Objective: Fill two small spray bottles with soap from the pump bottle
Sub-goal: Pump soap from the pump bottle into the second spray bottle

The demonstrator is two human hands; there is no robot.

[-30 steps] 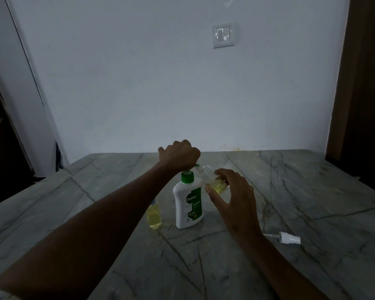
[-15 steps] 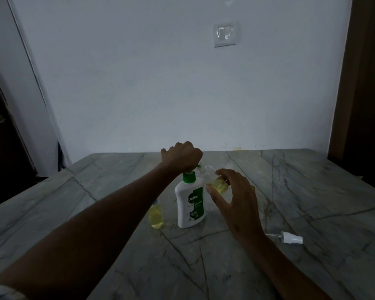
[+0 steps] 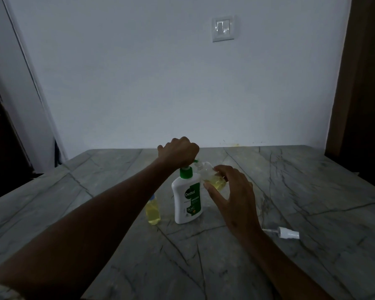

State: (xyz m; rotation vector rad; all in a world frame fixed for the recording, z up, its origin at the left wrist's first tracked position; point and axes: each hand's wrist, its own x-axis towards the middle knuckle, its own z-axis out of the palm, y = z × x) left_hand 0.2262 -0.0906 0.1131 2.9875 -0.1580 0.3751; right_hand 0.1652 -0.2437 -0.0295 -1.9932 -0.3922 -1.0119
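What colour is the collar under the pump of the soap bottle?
Green, on the white soap bottle; the collar shows best in the head view.

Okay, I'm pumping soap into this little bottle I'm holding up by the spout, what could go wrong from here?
1. The small bottle is tilted in your right hand, its narrow mouth at the pump bottle nozzle; soap could miss and run onto the table.
2. Your left hand presses down with nothing steadying the base, so it might tip.
3. The filled bottle stands right beside your left forearm and could get knocked over.
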